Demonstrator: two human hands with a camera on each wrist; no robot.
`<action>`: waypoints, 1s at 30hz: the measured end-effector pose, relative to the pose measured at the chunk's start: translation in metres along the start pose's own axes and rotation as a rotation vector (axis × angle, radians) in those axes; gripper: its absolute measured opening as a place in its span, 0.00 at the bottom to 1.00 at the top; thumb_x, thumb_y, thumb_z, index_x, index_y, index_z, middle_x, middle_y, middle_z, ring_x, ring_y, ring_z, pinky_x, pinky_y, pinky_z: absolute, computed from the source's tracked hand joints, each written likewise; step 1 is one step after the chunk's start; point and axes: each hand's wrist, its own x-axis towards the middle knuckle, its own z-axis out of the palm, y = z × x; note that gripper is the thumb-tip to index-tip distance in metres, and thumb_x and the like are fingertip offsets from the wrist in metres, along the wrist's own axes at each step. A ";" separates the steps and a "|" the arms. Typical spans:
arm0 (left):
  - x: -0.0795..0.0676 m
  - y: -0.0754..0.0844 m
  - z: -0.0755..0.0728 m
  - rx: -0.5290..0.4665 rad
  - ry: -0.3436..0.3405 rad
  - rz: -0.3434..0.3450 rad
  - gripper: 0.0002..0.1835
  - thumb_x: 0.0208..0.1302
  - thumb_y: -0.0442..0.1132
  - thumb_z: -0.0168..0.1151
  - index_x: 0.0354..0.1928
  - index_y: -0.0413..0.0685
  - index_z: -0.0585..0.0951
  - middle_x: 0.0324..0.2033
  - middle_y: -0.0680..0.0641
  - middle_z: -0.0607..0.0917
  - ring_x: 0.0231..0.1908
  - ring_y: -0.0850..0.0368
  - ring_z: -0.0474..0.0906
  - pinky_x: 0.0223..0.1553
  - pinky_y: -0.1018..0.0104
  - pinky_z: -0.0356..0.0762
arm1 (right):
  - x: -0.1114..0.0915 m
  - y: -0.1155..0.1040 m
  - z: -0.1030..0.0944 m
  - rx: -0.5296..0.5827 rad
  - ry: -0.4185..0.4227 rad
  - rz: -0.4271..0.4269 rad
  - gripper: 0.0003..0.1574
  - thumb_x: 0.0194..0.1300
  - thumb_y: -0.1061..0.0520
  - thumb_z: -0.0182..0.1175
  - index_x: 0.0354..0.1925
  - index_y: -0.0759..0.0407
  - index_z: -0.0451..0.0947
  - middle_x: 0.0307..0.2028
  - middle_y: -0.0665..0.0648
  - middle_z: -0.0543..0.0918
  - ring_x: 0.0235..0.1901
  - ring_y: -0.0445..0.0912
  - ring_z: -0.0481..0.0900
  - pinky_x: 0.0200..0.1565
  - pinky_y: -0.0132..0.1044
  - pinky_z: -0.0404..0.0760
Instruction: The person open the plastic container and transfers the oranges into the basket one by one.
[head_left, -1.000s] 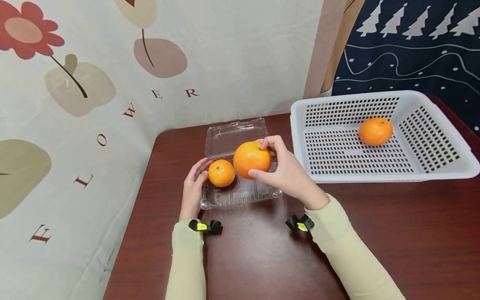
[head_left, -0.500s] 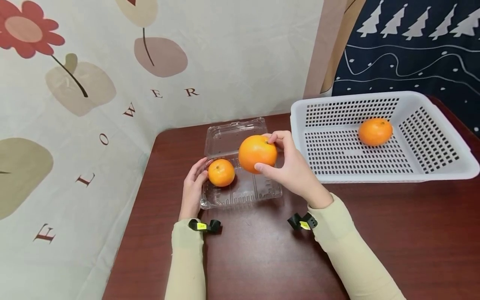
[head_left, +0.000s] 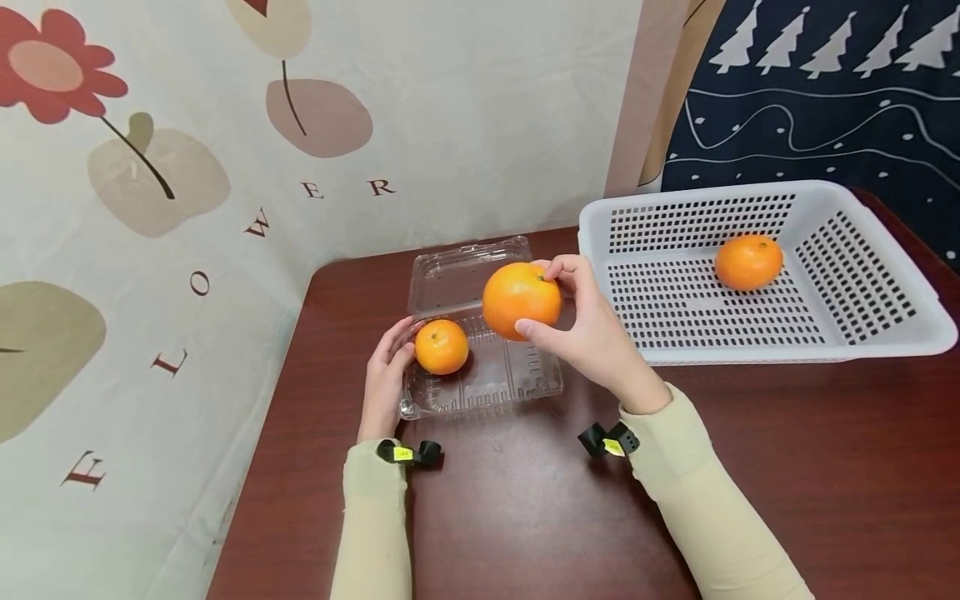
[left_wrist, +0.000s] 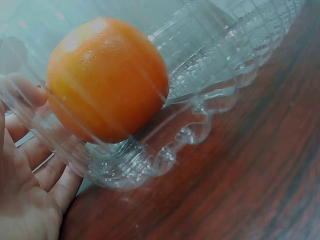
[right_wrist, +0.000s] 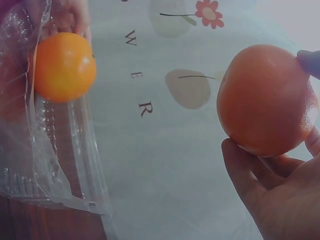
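Note:
My right hand [head_left: 600, 342] holds a large orange [head_left: 519, 298] between thumb and fingertips. This fruit hangs above an open clear plastic clamshell box [head_left: 502, 375], with space below it in the right wrist view. Inside the box, at its left end, sits a second orange [head_left: 441, 347]. My left hand [head_left: 384, 379] rests against the box's left end beside that orange. In the left wrist view its relaxed fingers [left_wrist: 45, 165] lie along the outside of the clear wall; whether the thumb touches the fruit I cannot tell.
A white perforated basket [head_left: 712, 357] stands on the right of the dark wooden table [head_left: 495, 508]. One more orange [head_left: 748, 262] lies inside it. The box's clear lid [head_left: 450, 279] lies folded back toward the flower-printed cloth [head_left: 480, 108] behind the table.
My right hand has lifted its orange up and to the right, away from the one in the box. The left hand stays in place at the box's end.

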 end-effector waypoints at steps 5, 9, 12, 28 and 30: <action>0.001 -0.001 0.000 -0.001 -0.005 -0.002 0.21 0.67 0.37 0.45 0.62 0.49 0.65 0.57 0.49 0.71 0.57 0.59 0.65 0.58 0.63 0.60 | -0.001 0.000 -0.004 0.000 0.019 0.015 0.29 0.50 0.64 0.63 0.44 0.61 0.56 0.53 0.56 0.70 0.46 0.45 0.70 0.50 0.43 0.67; 0.000 -0.002 0.000 -0.003 -0.007 -0.006 0.21 0.67 0.37 0.45 0.62 0.49 0.65 0.57 0.48 0.71 0.57 0.60 0.65 0.58 0.63 0.60 | -0.001 0.000 -0.008 0.010 0.026 0.037 0.29 0.50 0.64 0.63 0.44 0.60 0.55 0.54 0.55 0.69 0.46 0.45 0.70 0.50 0.42 0.68; 0.000 -0.002 0.000 -0.007 -0.009 -0.004 0.21 0.67 0.36 0.45 0.62 0.49 0.65 0.57 0.48 0.71 0.57 0.59 0.65 0.58 0.62 0.60 | -0.001 0.000 -0.010 0.025 0.029 0.035 0.29 0.51 0.64 0.62 0.44 0.60 0.55 0.54 0.55 0.69 0.47 0.45 0.69 0.50 0.40 0.69; 0.001 -0.001 -0.001 0.004 -0.004 0.003 0.21 0.67 0.38 0.46 0.62 0.49 0.66 0.57 0.49 0.72 0.57 0.59 0.65 0.56 0.67 0.63 | -0.001 -0.002 -0.019 0.045 0.070 0.008 0.29 0.50 0.64 0.62 0.44 0.58 0.54 0.54 0.55 0.68 0.51 0.44 0.67 0.54 0.42 0.66; 0.001 -0.002 -0.001 0.001 -0.001 0.001 0.21 0.67 0.37 0.46 0.62 0.49 0.66 0.56 0.49 0.72 0.57 0.60 0.65 0.56 0.68 0.63 | 0.000 0.000 -0.021 0.051 0.072 0.010 0.30 0.50 0.64 0.63 0.44 0.56 0.54 0.54 0.54 0.68 0.52 0.44 0.67 0.54 0.41 0.66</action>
